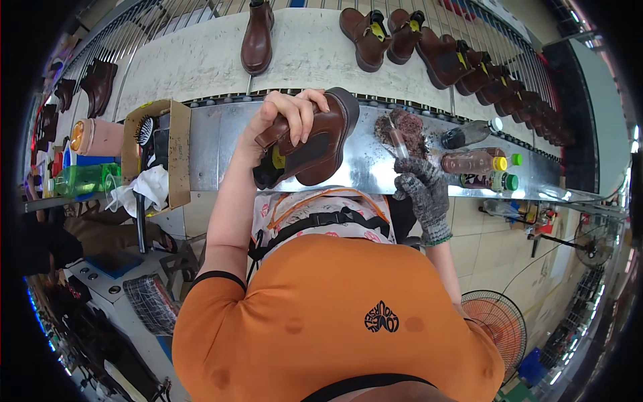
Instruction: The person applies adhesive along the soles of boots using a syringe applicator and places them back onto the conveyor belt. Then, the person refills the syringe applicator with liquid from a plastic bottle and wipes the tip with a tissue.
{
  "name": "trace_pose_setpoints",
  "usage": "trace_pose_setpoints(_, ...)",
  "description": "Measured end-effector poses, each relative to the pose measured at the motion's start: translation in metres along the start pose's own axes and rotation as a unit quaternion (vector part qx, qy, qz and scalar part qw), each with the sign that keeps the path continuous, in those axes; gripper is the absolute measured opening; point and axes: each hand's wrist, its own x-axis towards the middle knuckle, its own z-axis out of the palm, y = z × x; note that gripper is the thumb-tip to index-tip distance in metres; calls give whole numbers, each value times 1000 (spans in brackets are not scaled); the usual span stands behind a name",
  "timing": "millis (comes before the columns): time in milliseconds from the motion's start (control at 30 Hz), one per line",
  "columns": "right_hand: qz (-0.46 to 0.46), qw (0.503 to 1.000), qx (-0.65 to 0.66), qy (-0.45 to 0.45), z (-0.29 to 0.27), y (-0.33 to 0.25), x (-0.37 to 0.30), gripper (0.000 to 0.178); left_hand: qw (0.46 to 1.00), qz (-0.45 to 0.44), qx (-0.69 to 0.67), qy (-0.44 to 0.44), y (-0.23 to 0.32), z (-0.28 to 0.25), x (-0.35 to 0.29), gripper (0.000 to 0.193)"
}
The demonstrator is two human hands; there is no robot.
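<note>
- The brown boot (329, 130) is held tilted over the near side of the metal bench (218, 151), its sole turned to the right; whether the bench is touched cannot be told.
- It is gripped firmly by the bare left hand (288, 120), with the fingers curled over the upper; the leather is best not creased by undue pressure.
- By the gloved right hand (423, 186), half curled, a slim tool (399, 142) appears to be pinched at the fingertips, beside a reddish-brown clump (412, 122).
- The tool is best kept light and steady in the glove.
- Smears from the clump should be kept off the boot's yellow tag (278, 159) and elastic panel.
</note>
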Motion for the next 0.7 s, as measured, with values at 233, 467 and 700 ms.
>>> trace_pose_setpoints(233, -269, 918, -280, -83, 16, -82, 21, 28, 1000, -7, -16, -14, -5, 2, 2, 73)
trace_pose_setpoints(467, -284, 898, -321, -96, 18, -85, 28, 27, 1000, -11, -16, -25, -6, 1, 2, 73)
trace_pose_setpoints(700, -294, 897, -315, -105, 20, -78, 31, 27, 999, -27, -10, -25, -2, 2, 3, 75)
